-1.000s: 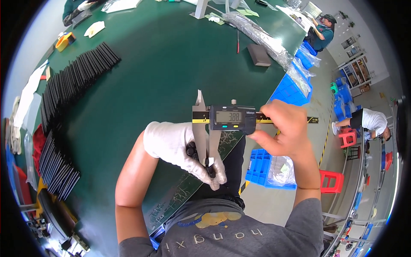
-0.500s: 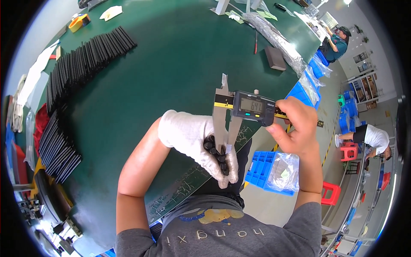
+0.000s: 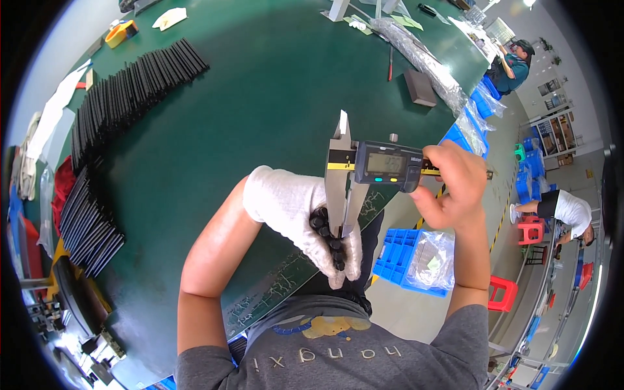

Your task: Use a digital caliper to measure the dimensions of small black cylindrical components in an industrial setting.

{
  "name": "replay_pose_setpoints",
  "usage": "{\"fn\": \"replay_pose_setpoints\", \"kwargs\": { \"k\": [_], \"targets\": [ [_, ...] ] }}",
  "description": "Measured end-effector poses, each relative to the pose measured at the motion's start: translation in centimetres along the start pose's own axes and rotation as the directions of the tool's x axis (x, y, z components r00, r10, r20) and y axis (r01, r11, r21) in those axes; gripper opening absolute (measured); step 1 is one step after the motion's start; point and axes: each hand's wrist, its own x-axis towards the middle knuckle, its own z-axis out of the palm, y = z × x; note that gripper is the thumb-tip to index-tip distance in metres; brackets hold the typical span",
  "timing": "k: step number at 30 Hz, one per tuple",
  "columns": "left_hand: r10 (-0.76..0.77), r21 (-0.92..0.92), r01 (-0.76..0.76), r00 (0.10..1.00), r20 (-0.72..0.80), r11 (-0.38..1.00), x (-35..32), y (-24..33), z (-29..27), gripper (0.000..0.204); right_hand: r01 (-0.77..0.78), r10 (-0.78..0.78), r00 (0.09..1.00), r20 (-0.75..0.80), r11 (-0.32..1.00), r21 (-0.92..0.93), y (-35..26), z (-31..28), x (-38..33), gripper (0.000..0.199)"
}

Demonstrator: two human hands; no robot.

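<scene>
My left hand (image 3: 292, 211), in a white glove, is closed round a small bundle of black rods (image 3: 320, 222), whose round ends face up. My bare right hand (image 3: 454, 188) grips a digital caliper (image 3: 388, 167) at its slider, with thumb below and fingers above. The caliper's long jaws point down into the bundle, their tips at one rod's end between my gloved fingers. A lit display shows on the caliper; its digits are blurred. On the table at the left, many more black rods (image 3: 133, 91) lie side by side in a long curved row.
The green table (image 3: 260, 97) spreads ahead. A dark brown block (image 3: 420, 88) and a plastic-wrapped bundle (image 3: 416, 52) lie at its far right. A blue crate (image 3: 396, 257) stands below the table edge. Yellow tape (image 3: 121, 34) sits far left. Two people are in the background.
The caliper's jaws have come closer together around a rod's end. My right hand has shifted slightly right and down, and the display reading has changed.
</scene>
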Motion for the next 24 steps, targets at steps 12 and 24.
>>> {"fn": "replay_pose_setpoints", "kwargs": {
  "k": [12, 24],
  "targets": [
    [-0.036, 0.027, 0.035, 0.998, 0.053, 0.999, 0.08, 0.02, -0.29, 0.024, 0.066, -0.066, 0.998, -0.018, 0.998, -0.009, 0.44, 0.39, 0.5, 0.038],
    [0.005, 0.067, -0.01, 0.997, 0.075, 0.998, 0.05, -0.21, -0.52, 0.022, 0.089, -0.094, 0.994, -0.049, 0.993, -0.083, 0.6, 0.75, 0.35, 0.044]
  ]
}}
